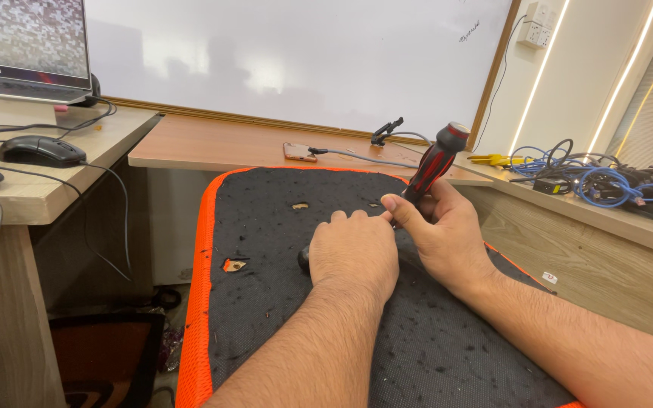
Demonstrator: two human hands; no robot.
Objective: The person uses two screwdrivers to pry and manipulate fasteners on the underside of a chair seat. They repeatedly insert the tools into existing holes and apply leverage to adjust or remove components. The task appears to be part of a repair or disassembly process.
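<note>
Right hand (440, 234) gripping screwdriver (434, 165) – upright, left hand (353, 253) on black pad (281, 249)

Both hands meet — left hand (353, 253) knuckles-up and apparently curled, right hand (440, 227) fisted, thumb extended.

Two bare arms with dark hair. The left hand (353, 253) and right hand (444, 230) wear no gloves, rings or sleeves.

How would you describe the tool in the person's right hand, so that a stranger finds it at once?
Start at the black panel with orange edging in the middle. Above it, the right hand grips a screwdriver beside the left hand. Its red-and-black handle stands tilted upward, unlike the blue cables lying on the shelf.
</note>
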